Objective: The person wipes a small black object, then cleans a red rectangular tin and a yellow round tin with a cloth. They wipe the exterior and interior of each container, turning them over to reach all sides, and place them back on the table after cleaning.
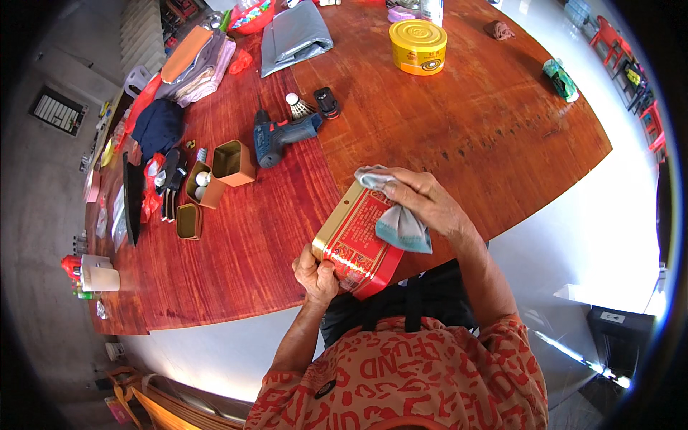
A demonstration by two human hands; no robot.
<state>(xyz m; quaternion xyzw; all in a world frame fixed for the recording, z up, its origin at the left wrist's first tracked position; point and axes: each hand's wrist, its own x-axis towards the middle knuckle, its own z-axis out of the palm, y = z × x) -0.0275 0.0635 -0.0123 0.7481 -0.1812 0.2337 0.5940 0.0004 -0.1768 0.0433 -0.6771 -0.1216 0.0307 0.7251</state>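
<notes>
My left hand [315, 274] grips the red-and-gold tin [356, 240] at its seven o'clock corner, over the desk [444, 136] edge. My right hand [424, 204] presses a grey cloth [400, 223] on its lid, hiding the two o'clock corner.

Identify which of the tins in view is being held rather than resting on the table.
The red rectangular tin: the left hand grips its lower corner while the right hand presses a grey cloth on it. The round yellow tin stands untouched on the table.
</notes>
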